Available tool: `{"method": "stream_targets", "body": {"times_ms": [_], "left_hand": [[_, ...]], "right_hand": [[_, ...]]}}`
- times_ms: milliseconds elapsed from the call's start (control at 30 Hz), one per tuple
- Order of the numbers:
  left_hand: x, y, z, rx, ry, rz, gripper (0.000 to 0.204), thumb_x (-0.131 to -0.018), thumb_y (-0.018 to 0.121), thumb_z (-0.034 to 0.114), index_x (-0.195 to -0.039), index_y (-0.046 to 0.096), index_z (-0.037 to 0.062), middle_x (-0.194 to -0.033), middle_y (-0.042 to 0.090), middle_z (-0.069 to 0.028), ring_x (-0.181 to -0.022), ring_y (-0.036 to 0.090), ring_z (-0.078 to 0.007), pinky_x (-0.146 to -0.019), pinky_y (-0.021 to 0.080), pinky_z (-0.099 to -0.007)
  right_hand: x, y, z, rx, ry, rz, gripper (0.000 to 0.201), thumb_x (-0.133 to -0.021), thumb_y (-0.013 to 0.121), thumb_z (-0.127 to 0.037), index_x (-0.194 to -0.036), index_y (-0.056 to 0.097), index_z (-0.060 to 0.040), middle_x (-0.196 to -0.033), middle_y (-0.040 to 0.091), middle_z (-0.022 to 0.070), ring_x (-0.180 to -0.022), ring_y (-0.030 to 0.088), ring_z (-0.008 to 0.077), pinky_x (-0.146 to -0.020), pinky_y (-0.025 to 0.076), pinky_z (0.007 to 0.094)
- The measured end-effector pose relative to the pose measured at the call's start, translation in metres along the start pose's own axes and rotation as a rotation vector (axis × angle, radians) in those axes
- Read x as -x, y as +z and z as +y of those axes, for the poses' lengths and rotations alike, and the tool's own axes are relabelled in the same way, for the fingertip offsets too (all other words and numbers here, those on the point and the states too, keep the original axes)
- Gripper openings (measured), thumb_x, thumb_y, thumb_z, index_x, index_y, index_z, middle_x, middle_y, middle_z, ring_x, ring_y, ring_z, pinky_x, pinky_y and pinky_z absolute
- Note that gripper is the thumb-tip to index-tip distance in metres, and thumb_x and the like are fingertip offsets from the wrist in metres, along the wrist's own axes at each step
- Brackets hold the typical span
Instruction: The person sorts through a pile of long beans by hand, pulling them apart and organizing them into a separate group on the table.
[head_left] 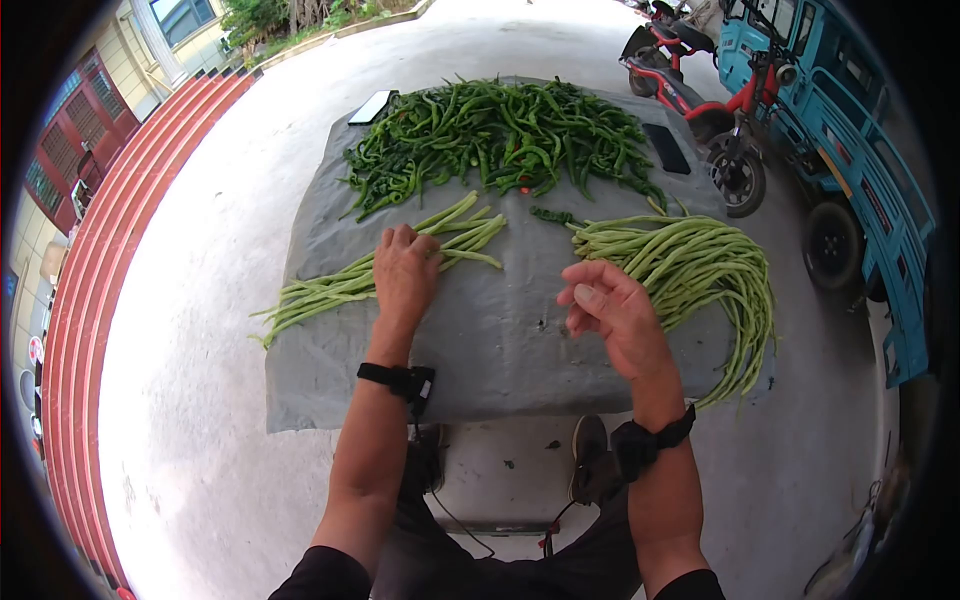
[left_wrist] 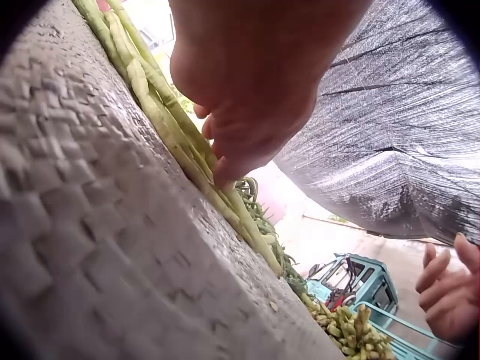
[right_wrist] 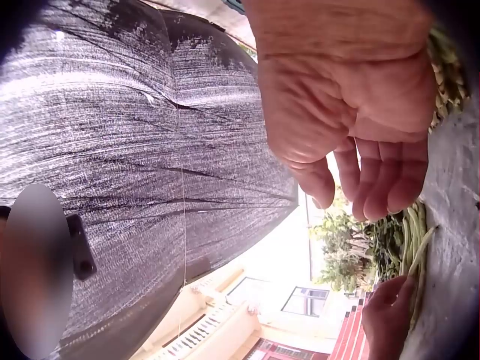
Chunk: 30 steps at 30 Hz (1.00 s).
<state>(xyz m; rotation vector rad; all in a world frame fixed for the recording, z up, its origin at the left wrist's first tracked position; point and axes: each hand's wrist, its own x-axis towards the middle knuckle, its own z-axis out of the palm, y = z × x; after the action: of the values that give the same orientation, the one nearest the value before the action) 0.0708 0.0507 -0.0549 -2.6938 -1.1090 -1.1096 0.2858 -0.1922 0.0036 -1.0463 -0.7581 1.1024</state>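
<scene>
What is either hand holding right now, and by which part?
Nothing is held. The left hand rests on the straight bean bundle; the right hand hovers, loosely curled.

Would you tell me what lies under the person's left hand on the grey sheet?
The left hand rests on a row of long green beans laid across the grey sheet. The stretch of beans beneath the palm is covered from view.

Head looks down; wrist views, perhaps mat-level, share beans (head_left: 350,285).
</scene>
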Motion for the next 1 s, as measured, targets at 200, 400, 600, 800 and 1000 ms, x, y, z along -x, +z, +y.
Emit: {"method": "stream_targets", "body": {"times_ms": [200, 400, 600, 800, 1000], "left_hand": [[-0.006, 0.003, 0.001, 0.058, -0.058, 0.124, 0.012, -0.080, 0.082, 0.010, -0.089, 0.074, 0.0102, -0.095, 0.063, -0.0069, -0.096, 0.060, -0.0306, -0.081, 0.052, -0.0446], [-0.008, 0.011, 0.006, -0.011, -0.146, 0.157, 0.014, -0.081, 0.081, 0.011, -0.092, 0.072, 0.0099, -0.096, 0.062, -0.0069, -0.097, 0.061, -0.0313, -0.081, 0.052, -0.0460], [-0.010, 0.019, 0.008, -0.040, -0.193, 0.140, 0.016, -0.081, 0.082, 0.011, -0.093, 0.071, 0.0101, -0.097, 0.063, -0.0070, -0.098, 0.062, -0.0311, -0.080, 0.052, -0.0463], [-0.009, 0.019, 0.009, -0.007, -0.213, 0.078, 0.017, -0.081, 0.082, 0.012, -0.094, 0.071, 0.0104, -0.097, 0.064, -0.0069, -0.100, 0.062, -0.0310, -0.080, 0.052, -0.0459], [-0.011, 0.006, 0.026, 0.029, -0.199, 0.113, 0.010, -0.086, 0.077, 0.008, -0.093, 0.070, 0.0105, -0.091, 0.064, -0.0061, -0.091, 0.066, -0.0294, -0.073, 0.052, -0.0458]], "right_hand": [[0.001, -0.003, -0.001, -0.005, -0.011, 0.018, 0.027, -0.102, 0.072, -0.021, -0.124, 0.068, -0.0052, -0.102, 0.073, 0.0056, -0.079, 0.068, 0.0097, -0.071, 0.056, 0.0266], [0.004, -0.004, -0.002, 0.003, 0.005, 0.026, 0.025, -0.102, 0.071, -0.019, -0.123, 0.068, -0.0056, -0.102, 0.073, 0.0058, -0.078, 0.067, 0.0094, -0.071, 0.056, 0.0260], [0.004, -0.006, 0.000, 0.008, 0.008, 0.024, 0.024, -0.103, 0.071, -0.018, -0.123, 0.068, -0.0058, -0.101, 0.073, 0.0053, -0.077, 0.067, 0.0092, -0.071, 0.056, 0.0249], [0.004, -0.007, -0.001, 0.011, 0.000, 0.016, 0.023, -0.103, 0.071, -0.018, -0.122, 0.068, -0.0057, -0.100, 0.074, 0.0049, -0.077, 0.067, 0.0087, -0.070, 0.055, 0.0247], [0.003, -0.008, 0.002, 0.022, -0.011, 0.024, 0.023, -0.102, 0.072, -0.018, -0.121, 0.068, -0.0050, -0.100, 0.074, 0.0054, -0.077, 0.067, 0.0087, -0.069, 0.055, 0.0246]]}}
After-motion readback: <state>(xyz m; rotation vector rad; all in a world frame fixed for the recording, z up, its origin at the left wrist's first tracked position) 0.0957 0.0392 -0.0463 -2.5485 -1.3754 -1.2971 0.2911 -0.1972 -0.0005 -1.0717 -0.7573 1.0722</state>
